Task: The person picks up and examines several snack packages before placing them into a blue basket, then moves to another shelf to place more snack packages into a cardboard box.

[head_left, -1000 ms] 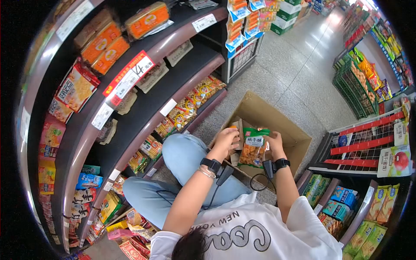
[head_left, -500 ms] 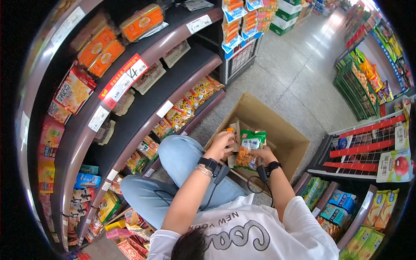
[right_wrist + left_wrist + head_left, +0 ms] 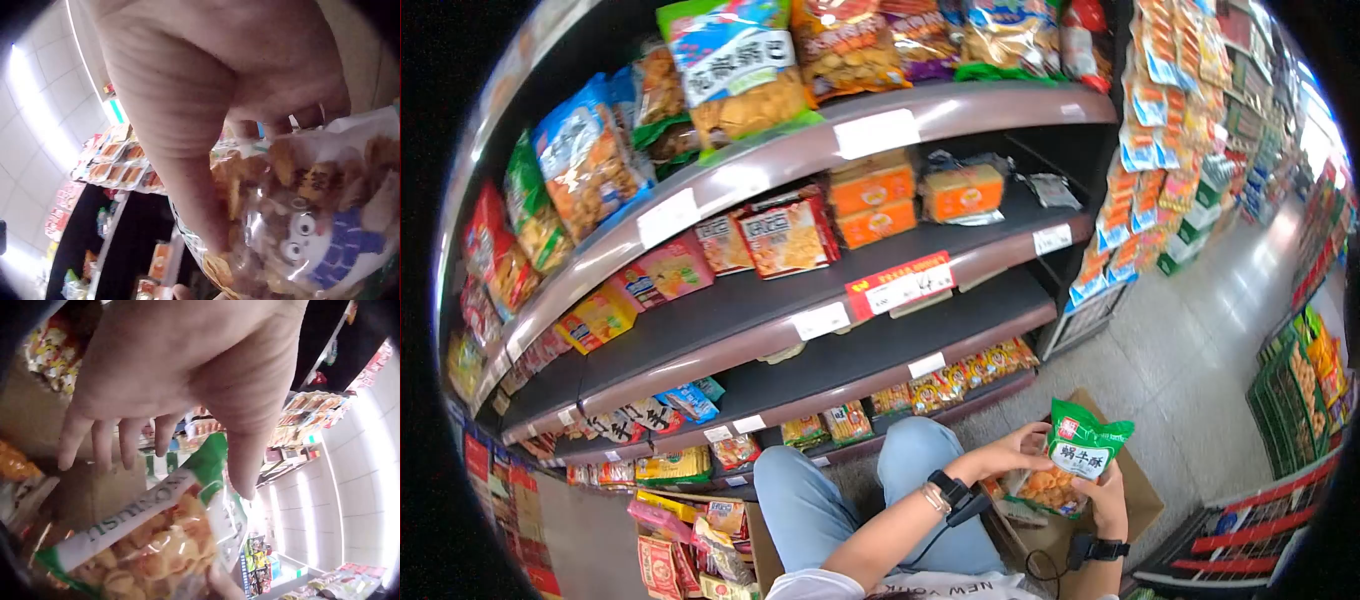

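A clear and green bag of snail-shaped snacks [image 3: 1082, 461] is held up over the cardboard box, its printed front facing the head camera. My right hand [image 3: 1108, 498] grips it at the lower right. In the right wrist view the thumb presses the front of the snack bag [image 3: 269, 212], a cartoon face beside it, while the other fingers go behind. My left hand [image 3: 1008, 452] is at the bag's left side. The left wrist view has this hand [image 3: 181, 369] spread, fingers fairly straight, with its thumb beside the bag's green top corner.
The cardboard box [image 3: 1148, 490] stands on the floor in front of the bent knees. Shelves [image 3: 990, 245] of packaged snacks rise ahead and left. Another box [image 3: 762, 545] full of packets sits at lower left. A green crate [image 3: 1280, 410] and a wire rack [image 3: 1230, 540] stand right.
The head view has swung up and left toward the shelves. The snack bag has come up out of the box in my right hand, and my left hand has moved beside it.
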Action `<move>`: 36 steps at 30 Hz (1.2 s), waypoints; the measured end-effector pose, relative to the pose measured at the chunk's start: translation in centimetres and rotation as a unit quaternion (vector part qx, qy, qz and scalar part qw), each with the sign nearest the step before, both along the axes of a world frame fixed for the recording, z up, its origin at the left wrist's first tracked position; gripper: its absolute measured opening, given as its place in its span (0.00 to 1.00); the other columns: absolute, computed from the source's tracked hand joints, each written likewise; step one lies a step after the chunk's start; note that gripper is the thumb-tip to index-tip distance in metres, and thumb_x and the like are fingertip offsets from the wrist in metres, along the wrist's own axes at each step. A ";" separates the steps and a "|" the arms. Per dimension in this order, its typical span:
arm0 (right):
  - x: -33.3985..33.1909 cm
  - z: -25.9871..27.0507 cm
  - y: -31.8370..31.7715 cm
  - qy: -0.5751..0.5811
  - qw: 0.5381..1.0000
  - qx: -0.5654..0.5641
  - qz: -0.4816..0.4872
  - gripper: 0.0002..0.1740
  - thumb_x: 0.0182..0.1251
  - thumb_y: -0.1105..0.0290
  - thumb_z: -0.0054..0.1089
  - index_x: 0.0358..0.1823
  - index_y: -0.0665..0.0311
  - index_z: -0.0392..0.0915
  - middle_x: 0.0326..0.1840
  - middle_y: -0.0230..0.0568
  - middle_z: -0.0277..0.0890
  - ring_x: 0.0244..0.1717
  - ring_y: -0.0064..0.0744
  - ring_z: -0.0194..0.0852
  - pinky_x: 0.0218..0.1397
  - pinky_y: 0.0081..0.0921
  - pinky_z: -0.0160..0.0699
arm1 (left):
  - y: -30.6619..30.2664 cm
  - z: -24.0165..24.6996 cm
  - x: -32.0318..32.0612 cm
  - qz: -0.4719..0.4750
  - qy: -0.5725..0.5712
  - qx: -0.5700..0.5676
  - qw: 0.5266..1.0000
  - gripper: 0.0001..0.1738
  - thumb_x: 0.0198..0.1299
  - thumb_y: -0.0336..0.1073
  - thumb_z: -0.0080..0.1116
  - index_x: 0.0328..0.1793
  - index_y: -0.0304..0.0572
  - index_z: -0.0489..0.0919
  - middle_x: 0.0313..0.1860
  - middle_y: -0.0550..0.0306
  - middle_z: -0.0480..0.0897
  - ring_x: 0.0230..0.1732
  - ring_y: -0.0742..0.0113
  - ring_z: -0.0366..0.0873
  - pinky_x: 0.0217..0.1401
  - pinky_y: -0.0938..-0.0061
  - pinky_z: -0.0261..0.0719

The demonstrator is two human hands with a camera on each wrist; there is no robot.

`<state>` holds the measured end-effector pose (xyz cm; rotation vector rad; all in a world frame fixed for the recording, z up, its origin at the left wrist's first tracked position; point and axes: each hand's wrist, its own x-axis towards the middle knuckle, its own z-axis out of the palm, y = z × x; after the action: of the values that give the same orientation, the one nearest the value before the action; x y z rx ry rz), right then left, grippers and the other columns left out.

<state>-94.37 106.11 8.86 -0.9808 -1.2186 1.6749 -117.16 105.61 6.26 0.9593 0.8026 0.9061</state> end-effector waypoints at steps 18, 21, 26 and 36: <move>-23.4 3.3 -5.9 0.104 0.959 -0.067 0.254 0.29 0.51 0.80 0.68 0.55 0.66 0.67 0.52 0.37 0.72 0.53 0.26 0.71 0.57 0.27 0.71 | -16.3 7.1 -15.8 0.409 0.002 0.049 0.911 0.34 0.49 0.31 0.70 0.62 0.36 0.68 0.55 0.57 0.76 0.56 0.72 0.72 0.61 0.74 0.68; -25.2 3.3 -6.6 0.097 0.958 -0.054 0.264 0.29 0.51 0.80 0.68 0.55 0.67 0.67 0.52 0.37 0.73 0.53 0.27 0.71 0.57 0.27 0.71 | -17.7 7.4 -17.1 0.434 -0.029 0.043 0.900 0.32 0.50 0.30 0.69 0.61 0.36 0.69 0.53 0.57 0.77 0.53 0.72 0.74 0.59 0.74 0.70; -26.9 3.6 -7.2 0.101 0.950 -0.044 0.291 0.31 0.49 0.79 0.70 0.56 0.67 0.66 0.53 0.37 0.72 0.55 0.27 0.70 0.58 0.28 0.71 | -19.1 7.7 -18.7 0.438 -0.036 0.053 0.897 0.31 0.49 0.30 0.70 0.60 0.37 0.70 0.52 0.58 0.78 0.52 0.73 0.74 0.59 0.75 0.70; -28.4 4.6 -7.1 0.044 0.943 -0.004 0.331 0.38 0.46 0.75 0.74 0.59 0.66 0.62 0.52 0.37 0.72 0.54 0.26 0.70 0.57 0.27 0.71 | -18.2 7.8 -20.1 0.454 -0.053 0.096 0.884 0.31 0.51 0.31 0.68 0.62 0.36 0.69 0.56 0.58 0.75 0.56 0.72 0.72 0.60 0.74 0.69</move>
<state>-122.81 99.00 13.47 -0.5039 -1.5888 2.2031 -137.23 87.41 14.04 0.6640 1.1017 1.8634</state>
